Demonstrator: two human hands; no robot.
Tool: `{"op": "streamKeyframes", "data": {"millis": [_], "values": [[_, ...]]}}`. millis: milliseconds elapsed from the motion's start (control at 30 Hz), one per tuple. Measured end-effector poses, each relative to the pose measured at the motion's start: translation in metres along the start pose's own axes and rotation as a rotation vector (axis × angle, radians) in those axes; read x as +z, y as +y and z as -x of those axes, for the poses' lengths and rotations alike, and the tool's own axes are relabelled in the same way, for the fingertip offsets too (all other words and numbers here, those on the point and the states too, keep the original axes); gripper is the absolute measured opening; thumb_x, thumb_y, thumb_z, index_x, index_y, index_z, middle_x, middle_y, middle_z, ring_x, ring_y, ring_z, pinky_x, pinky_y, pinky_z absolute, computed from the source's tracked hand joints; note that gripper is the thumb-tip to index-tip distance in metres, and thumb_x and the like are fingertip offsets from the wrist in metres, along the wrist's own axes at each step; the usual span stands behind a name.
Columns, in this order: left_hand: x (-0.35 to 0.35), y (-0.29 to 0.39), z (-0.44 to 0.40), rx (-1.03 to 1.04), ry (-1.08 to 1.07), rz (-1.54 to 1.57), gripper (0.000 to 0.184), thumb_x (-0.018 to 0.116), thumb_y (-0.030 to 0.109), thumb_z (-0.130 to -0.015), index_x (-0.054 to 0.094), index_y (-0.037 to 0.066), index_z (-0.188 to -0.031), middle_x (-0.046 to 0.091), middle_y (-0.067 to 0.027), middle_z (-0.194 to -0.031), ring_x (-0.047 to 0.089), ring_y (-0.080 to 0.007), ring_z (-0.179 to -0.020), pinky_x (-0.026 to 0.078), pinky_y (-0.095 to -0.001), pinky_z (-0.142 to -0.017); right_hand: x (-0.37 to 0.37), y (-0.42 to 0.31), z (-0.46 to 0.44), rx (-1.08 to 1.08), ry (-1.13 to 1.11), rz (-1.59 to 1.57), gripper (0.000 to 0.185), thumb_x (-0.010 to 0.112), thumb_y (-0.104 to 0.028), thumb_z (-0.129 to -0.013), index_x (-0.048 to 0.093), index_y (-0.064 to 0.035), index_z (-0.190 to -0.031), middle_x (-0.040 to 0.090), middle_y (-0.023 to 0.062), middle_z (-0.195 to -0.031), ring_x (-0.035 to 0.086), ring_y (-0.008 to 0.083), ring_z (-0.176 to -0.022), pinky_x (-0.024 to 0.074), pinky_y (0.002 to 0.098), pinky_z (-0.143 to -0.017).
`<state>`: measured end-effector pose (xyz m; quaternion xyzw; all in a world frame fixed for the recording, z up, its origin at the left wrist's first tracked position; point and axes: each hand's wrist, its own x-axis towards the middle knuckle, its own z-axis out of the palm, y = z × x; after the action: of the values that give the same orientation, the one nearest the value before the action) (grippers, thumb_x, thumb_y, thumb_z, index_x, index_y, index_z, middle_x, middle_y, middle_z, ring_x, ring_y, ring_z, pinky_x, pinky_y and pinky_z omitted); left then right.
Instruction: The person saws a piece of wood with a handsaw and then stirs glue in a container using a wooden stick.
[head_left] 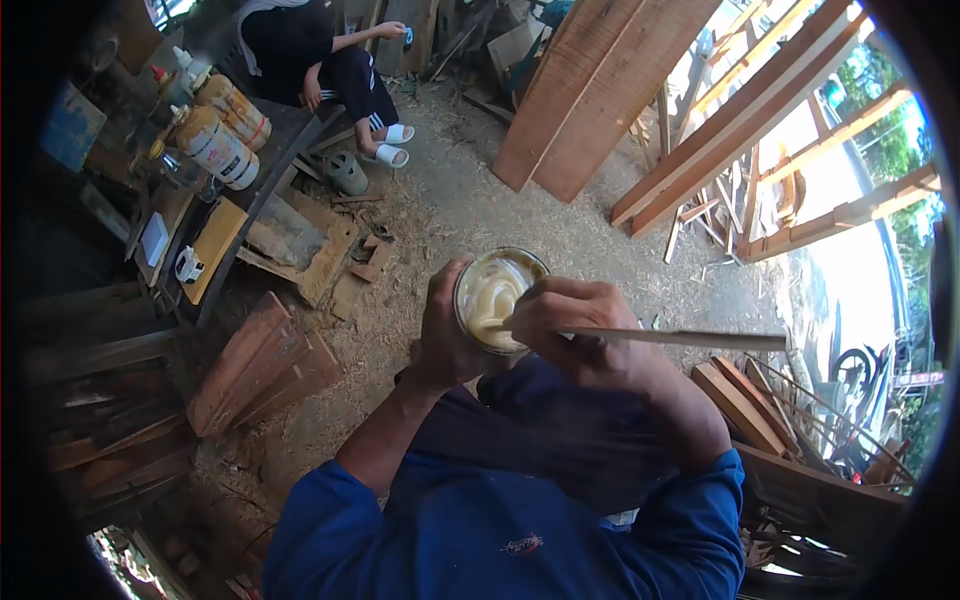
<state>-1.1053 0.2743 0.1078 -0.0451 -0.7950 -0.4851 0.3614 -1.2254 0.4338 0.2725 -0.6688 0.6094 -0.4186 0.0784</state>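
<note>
My left hand (pixel 448 330) is wrapped round the side of a round open container (pixel 461 297), held up in front of my body. Inside it lies a creamy, pale yellow paste (pixel 497 288) with swirl marks on its surface. My right hand (pixel 585 325) grips a thin wooden stick (pixel 690 338), fingers closed about it above the container's rim. One end of the stick dips into the paste; the other juts out to the right. The container's lower part is hidden by my left hand and wrist.
Large bottles (pixel 215 145) stand on a dark table (pixel 262 190) at left, near a yellow board (pixel 215 250). A seated person (pixel 350 75) in white slippers is behind it. Wide planks (pixel 600 90) lean at the back. Wood pieces (pixel 265 365) lie at left; shavings cover the floor (pixel 440 190).
</note>
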Motion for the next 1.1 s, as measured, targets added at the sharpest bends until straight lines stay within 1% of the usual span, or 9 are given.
{"op": "streamKeyframes", "data": {"millis": [133, 233, 300, 433, 567, 700, 767, 833, 1100], "values": [[-0.001, 0.003, 0.003, 0.041, 0.038, -0.065, 0.134, 0.095, 0.054, -0.068, 0.011, -0.001, -0.157, 0.044, -0.0263, -0.148, 0.053, -0.0375, -0.134, 0.046, -0.0507, -0.113, -0.029, 0.006, 0.0, 0.246, 0.058, 0.063, 0.007, 0.072, -0.003, -0.088, 0.068, -0.0014, -0.094, 0.067, 0.0151, -0.088, 0.07, 0.0366, -0.082, 0.058, 0.0426, -0.07], [-0.002, 0.01, 0.002, -0.006, 0.101, -0.01, 0.131, 0.093, 0.058, -0.07, 0.014, -0.002, -0.156, 0.043, -0.0264, -0.147, 0.054, -0.0383, -0.133, 0.046, -0.051, -0.112, -0.019, -0.032, -0.001, 0.193, -0.135, 0.023, 0.008, 0.071, -0.003, -0.089, 0.07, -0.0021, -0.097, 0.069, 0.0157, -0.091, 0.071, 0.0366, -0.085, 0.0578, 0.0438, -0.073], [-0.005, 0.036, -0.01, 0.164, 0.009, -0.155, 0.132, 0.092, 0.057, -0.07, 0.01, -0.002, -0.156, 0.043, -0.0262, -0.147, 0.054, -0.0394, -0.134, 0.048, -0.0508, -0.113, -0.02, -0.025, -0.01, 0.161, -0.006, -0.006, 0.008, 0.073, -0.005, -0.089, 0.072, -0.0019, -0.096, 0.07, 0.0136, -0.092, 0.072, 0.0355, -0.087, 0.0577, 0.0445, -0.074], [-0.003, 0.024, 0.005, -0.04, 0.125, 0.083, 0.133, 0.092, 0.06, -0.068, 0.014, -0.003, -0.156, 0.044, -0.0265, -0.146, 0.054, -0.0389, -0.132, 0.048, -0.0523, -0.11, -0.035, -0.025, 0.0, 0.228, 0.012, 0.147, 0.01, 0.072, -0.007, -0.09, 0.071, -0.0003, -0.096, 0.07, 0.0127, -0.095, 0.072, 0.0345, -0.086, 0.0583, 0.0436, -0.074], [0.02, 0.051, -0.005, 0.187, 0.013, -0.135, 0.134, 0.092, 0.061, -0.067, 0.014, -0.003, -0.156, 0.043, -0.0263, -0.148, 0.054, -0.0379, -0.134, 0.049, -0.051, -0.111, -0.028, -0.043, 0.012, 0.126, 0.029, 0.16, 0.01, 0.073, -0.002, -0.09, 0.071, 0.0006, -0.1, 0.071, 0.0166, -0.091, 0.074, 0.0325, -0.081, 0.0594, 0.0393, -0.07], [0.027, 0.017, 0.008, 0.045, 0.095, -0.013, 0.136, 0.094, 0.062, -0.065, 0.017, -0.002, -0.156, 0.044, -0.0256, -0.148, 0.054, -0.0374, -0.132, 0.047, -0.0518, -0.111, -0.035, -0.037, 0.038, 0.315, 0.065, 0.074, 0.01, 0.072, -0.006, -0.089, 0.069, -0.0004, -0.097, 0.07, 0.0127, -0.09, 0.071, 0.0331, -0.082, 0.0587, 0.0404, -0.068], [0.029, 0.025, -0.001, 0.07, 0.02, 0.011, 0.136, 0.093, 0.063, -0.066, 0.016, -0.003, -0.157, 0.043, -0.026, -0.148, 0.054, -0.0379, -0.133, 0.047, -0.0514, -0.111, -0.028, -0.042, 0.034, 0.057, -0.055, 0.119, 0.012, 0.074, -0.005, -0.087, 0.069, -0.0006, -0.097, 0.07, 0.0135, -0.092, 0.071, 0.0343, -0.083, 0.0587, 0.0407, -0.069], [0.033, 0.035, -0.007, 0.192, 0.02, -0.087, 0.138, 0.093, 0.064, -0.064, 0.015, -0.003, -0.157, 0.042, -0.0259, -0.148, 0.054, -0.0375, -0.132, 0.048, -0.0508, -0.11, -0.037, -0.018, 0.034, 0.245, 0.169, 0.093, 0.013, 0.074, -0.006, -0.087, 0.069, -0.001, -0.098, 0.069, 0.0133, -0.09, 0.072, 0.0355, -0.082, 0.0586, 0.0421, -0.069], [0.026, 0.019, -0.009, 0.137, -0.035, -0.032, 0.133, 0.095, 0.054, -0.068, 0.013, 0.0, -0.157, 0.041, -0.0256, -0.149, 0.052, -0.0381, -0.135, 0.048, -0.0511, -0.111, -0.041, 0.008, 0.04, 0.205, 0.265, 0.113, 0.009, 0.071, -0.005, -0.091, 0.071, -0.0019, -0.1, 0.071, 0.0142, -0.09, 0.074, 0.0346, -0.079, 0.0609, 0.0416, -0.068]]}}
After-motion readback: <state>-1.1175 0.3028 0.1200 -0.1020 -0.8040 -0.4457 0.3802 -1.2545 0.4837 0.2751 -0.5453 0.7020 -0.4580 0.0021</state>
